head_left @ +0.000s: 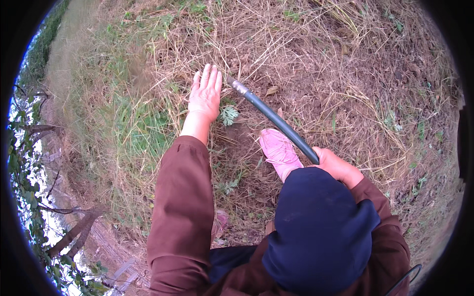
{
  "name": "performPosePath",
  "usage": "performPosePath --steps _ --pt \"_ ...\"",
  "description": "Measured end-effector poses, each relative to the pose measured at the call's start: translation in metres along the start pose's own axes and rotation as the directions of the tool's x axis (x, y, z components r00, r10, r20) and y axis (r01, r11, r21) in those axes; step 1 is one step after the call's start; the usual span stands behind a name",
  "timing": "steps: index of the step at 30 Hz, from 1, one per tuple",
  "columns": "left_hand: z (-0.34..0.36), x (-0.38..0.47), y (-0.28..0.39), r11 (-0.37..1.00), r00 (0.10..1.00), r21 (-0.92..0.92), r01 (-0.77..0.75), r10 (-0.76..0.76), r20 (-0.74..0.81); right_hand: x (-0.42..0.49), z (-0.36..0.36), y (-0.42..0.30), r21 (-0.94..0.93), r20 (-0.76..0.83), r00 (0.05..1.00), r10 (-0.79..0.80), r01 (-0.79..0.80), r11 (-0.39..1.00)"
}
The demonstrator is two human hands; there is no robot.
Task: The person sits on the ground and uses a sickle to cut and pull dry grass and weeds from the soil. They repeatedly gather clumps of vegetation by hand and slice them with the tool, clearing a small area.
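My left hand (204,92) is stretched out flat over the grass, back upward, with its fingers extended and nothing in its grip. Beside its fingertips is the metal collar (240,87) of a long-handled hand tool, perhaps a sickle or small hoe. The tool's dark, slightly curved handle (277,120) slants down to my right hand (335,164), which is closed around its lower end. Past the collar, the working end is too hard to make out among the straw and soil. A lobed green weed (229,115) grows just right of my left wrist.
A pink lace-up shoe (279,150) stands under the handle, beyond a dark blue knee (318,229). Dry cut grass (355,111) covers the soil to the right. Taller green grass (137,129) grows at left, with tree branches (74,233) along the left rim.
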State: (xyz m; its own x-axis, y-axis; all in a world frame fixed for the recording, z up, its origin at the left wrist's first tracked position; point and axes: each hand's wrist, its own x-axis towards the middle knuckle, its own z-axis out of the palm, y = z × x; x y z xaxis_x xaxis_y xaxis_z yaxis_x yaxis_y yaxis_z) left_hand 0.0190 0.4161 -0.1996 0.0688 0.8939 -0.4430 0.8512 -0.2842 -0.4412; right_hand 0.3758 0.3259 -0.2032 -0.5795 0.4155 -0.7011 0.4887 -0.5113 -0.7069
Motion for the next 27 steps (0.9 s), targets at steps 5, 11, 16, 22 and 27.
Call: performPosePath --steps 5,11,16,22,27 --pt "0.010 0.015 -0.007 0.995 0.999 -0.102 -0.019 0.014 -0.045 -0.004 0.005 -0.008 0.124 0.005 0.998 0.055 -0.055 0.991" --pt "0.011 0.036 -0.009 0.995 0.998 -0.095 -0.037 0.042 0.046 -0.005 -0.003 -0.005 0.260 0.106 0.987 0.120 -0.144 0.955" --pt "0.021 0.037 -0.015 0.996 0.974 -0.005 -0.089 0.088 0.207 0.002 -0.003 0.002 0.171 0.063 0.992 0.112 -0.121 0.978" --pt "0.038 0.022 -0.022 0.989 0.972 -0.086 -0.116 0.131 0.195 0.011 0.002 0.003 0.154 -0.079 0.990 0.113 -0.100 0.983" --pt "0.040 0.010 0.000 0.960 0.974 -0.271 -0.070 0.124 0.188 0.010 -0.007 -0.006 0.339 -0.169 0.984 0.059 0.001 0.941"
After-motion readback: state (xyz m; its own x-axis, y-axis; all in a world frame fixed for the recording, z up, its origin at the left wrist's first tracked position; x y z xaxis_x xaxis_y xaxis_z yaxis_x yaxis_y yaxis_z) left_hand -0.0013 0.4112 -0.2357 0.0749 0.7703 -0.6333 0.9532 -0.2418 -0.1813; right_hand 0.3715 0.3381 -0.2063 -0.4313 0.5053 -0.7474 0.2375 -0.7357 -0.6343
